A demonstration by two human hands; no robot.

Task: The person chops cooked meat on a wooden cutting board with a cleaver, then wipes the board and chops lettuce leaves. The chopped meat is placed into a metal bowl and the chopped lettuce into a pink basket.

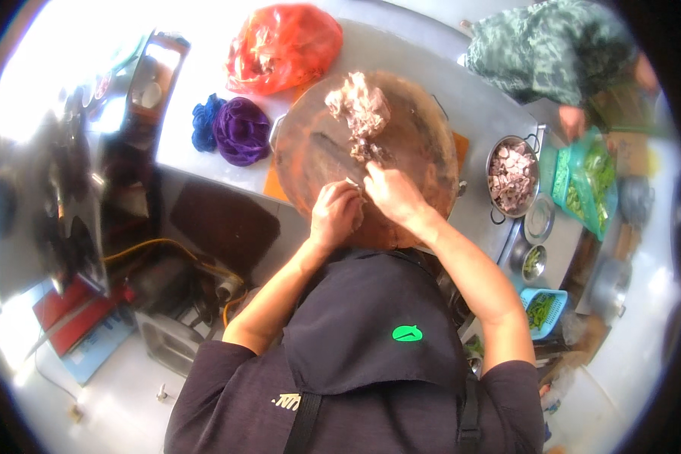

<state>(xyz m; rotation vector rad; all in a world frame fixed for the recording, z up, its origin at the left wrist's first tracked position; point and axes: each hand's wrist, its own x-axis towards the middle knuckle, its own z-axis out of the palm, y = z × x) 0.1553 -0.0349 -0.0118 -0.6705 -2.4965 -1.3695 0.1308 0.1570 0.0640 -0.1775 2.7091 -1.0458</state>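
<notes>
A round wooden chopping block (301, 130) stands on the metal counter before me. My left hand (337, 213) is closed around a pale piece, apparently meat, mostly hidden by the fingers, over the block's near side. Just to its right, my right hand (394, 193) has its fingers bunched, the tips at small dark meat scraps (366, 150). Whether those fingers grip a scrap is too small to tell. Beyond them lies a heap of pale cooked-looking meat (360, 102). A long dark shape on the block, left of the scraps, is too blurred to identify.
A red plastic bag (286, 48) sits at the back left, with purple (241, 131) and blue cloths (206, 122) nearer. To the right are a metal pan of cut meat (511, 179), a green bag of vegetables (587, 181) and a blue basket (545, 312). Another person's hand (572, 122) is near the green bag.
</notes>
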